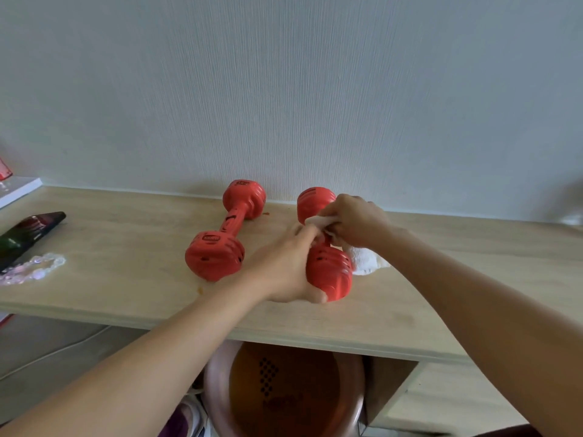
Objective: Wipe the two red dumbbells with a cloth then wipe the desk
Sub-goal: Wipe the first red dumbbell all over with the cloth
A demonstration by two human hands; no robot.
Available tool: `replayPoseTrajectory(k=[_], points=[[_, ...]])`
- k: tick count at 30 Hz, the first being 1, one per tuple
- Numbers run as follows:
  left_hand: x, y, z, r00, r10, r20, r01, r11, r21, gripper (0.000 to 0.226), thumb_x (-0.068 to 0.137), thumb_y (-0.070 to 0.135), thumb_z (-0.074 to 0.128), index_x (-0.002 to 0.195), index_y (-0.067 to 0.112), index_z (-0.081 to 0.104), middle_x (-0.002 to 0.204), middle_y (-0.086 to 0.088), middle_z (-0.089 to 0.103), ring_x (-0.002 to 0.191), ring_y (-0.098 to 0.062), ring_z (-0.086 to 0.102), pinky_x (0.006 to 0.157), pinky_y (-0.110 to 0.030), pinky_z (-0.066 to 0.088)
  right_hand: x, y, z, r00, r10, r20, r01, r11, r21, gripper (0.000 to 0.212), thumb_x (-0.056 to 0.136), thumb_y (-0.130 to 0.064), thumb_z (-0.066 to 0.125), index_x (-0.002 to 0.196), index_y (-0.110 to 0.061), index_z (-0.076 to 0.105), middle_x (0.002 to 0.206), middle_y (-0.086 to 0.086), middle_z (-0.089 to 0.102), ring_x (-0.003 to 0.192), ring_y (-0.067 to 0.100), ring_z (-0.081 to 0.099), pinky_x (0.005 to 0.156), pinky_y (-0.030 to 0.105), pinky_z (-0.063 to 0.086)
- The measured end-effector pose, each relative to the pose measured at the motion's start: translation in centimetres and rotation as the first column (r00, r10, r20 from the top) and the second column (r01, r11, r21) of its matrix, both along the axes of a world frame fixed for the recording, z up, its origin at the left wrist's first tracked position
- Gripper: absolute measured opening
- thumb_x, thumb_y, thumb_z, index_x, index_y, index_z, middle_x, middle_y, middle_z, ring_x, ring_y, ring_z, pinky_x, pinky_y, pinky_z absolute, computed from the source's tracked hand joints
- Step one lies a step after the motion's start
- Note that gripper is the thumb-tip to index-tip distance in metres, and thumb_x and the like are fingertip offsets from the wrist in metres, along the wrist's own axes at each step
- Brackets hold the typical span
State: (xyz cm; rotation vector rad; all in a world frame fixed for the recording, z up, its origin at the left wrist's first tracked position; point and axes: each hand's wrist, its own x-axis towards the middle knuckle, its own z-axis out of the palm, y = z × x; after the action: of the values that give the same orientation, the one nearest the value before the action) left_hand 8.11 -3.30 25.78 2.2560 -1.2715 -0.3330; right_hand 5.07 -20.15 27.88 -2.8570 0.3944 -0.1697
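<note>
dumbbell (pixel 328 272) under both hands' grip

Two red dumbbells lie on the wooden counter (pixel 126 241) near the wall. The left hand (pixel 284 266) holds the near end of the right dumbbell (pixel 328 266), while the right hand (pixel 353 222) presses a white cloth (pixel 362 257) around its handle. The left dumbbell (pixel 227 231) lies untouched just beside.
</note>
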Motion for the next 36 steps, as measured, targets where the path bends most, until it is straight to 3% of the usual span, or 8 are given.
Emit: replayPoseTrajectory(k=[2,7,11,16,20,27,32,36], points=[[-0.4,-0.7,0.5,0.999,-0.016,0.029,0.017,1.0,-0.02,0.095,0.052,0.034,0.088,0.132,0.025,0.037,0.122,0.016,0.038,0.112,-0.013,0.05,0.094,-0.039,0.046,0.2,0.3,0.1,1.0,0.025,-0.012,-0.026,0.999,-0.038,0.04,0.08,-0.01,0.058,0.107,-0.039,0.066,0.093,-0.007,0.055,0.085,0.015,0.051,0.067,0.029,0.035],[0.3,0.0,-0.2,0.997,0.02,-0.07,-0.029,0.991,-0.134,0.064,0.045,0.031,0.09,0.099,0.024,0.057,0.118,0.012,0.056,0.103,-0.011,0.055,0.091,-0.04,0.047,-1.9,0.5,0.4,0.991,0.133,-0.009,-0.133,0.99,0.045,0.023,0.083,-0.015,0.058,0.082,-0.036,0.068,0.078,-0.004,0.056,0.083,0.019,0.053,0.068,0.032,0.04],[0.8,1.2,-1.1,0.986,0.043,-0.162,-0.073,0.98,-0.185,0.064,0.043,0.038,0.092,0.098,0.031,0.06,0.099,0.013,0.065,0.096,-0.009,0.06,0.088,-0.04,0.05,-4.4,1.4,-0.4,0.975,0.222,0.027,-0.223,0.975,0.016,0.023,0.084,-0.012,0.056,0.097,-0.023,0.071,0.091,0.008,0.06,0.088,0.021,0.054,0.076,0.035,0.041],[1.0,1.0,-1.1,0.982,0.002,-0.19,-0.04,0.98,-0.195,0.061,0.039,0.046,0.088,0.092,0.036,0.06,0.097,0.014,0.066,0.094,-0.009,0.062,0.088,-0.041,0.051,-2.0,-0.7,-1.3,0.992,0.081,0.095,-0.086,0.995,0.049,0.027,0.083,-0.016,0.06,0.101,-0.031,0.071,0.085,-0.001,0.055,0.085,0.019,0.053,0.068,0.031,0.04],[1.1,1.4,-0.9,0.979,0.003,-0.204,-0.046,0.977,-0.206,0.058,0.044,0.035,0.093,0.091,0.034,0.059,0.093,0.013,0.065,0.092,-0.008,0.062,0.086,-0.037,0.052,-0.5,-1.2,-2.3,0.987,-0.039,0.157,0.018,0.991,0.135,0.02,0.088,-0.025,0.056,0.101,-0.03,0.071,0.084,0.002,0.053,0.085,0.026,0.057,0.066,0.03,0.038],[1.5,1.9,-1.3,0.963,0.003,-0.268,-0.066,0.972,-0.227,0.059,0.047,0.026,0.093,0.094,0.03,0.058,0.095,0.017,0.059,0.098,-0.007,0.059,0.083,-0.024,0.051,-3.7,0.5,-1.4,0.97,0.232,0.072,-0.235,0.971,0.048,0.033,0.085,-0.019,0.06,0.11,-0.037,0.068,0.095,0.003,0.058,0.09,0.017,0.053,0.075,0.031,0.041],[1.3,1.5,-1.4,0.961,-0.015,-0.277,-0.055,0.968,-0.243,0.057,0.045,0.031,0.093,0.09,0.031,0.058,0.096,0.011,0.063,0.094,-0.011,0.061,0.085,-0.039,0.053,-0.9,-0.8,-1.7,0.99,0.053,0.134,-0.057,0.998,0.03,0.018,0.085,-0.024,0.06,0.085,-0.04,0.069,0.077,-0.005,0.059,0.078,0.02,0.057,0.065,0.033,0.045],[1.3,1.4,-1.4,0.96,-0.015,-0.281,-0.058,0.967,-0.249,0.055,0.046,0.03,0.093,0.089,0.031,0.058,0.094,0.009,0.064,0.094,-0.011,0.061,0.083,-0.034,0.054,0.3,-1.3,-2.2,0.989,-0.039,0.146,0.027,0.996,0.086,0.013,0.089,-0.038,0.057,0.092,-0.042,0.07,0.075,-0.005,0.06,0.075,0.021,0.059,0.064,0.033,0.046]])
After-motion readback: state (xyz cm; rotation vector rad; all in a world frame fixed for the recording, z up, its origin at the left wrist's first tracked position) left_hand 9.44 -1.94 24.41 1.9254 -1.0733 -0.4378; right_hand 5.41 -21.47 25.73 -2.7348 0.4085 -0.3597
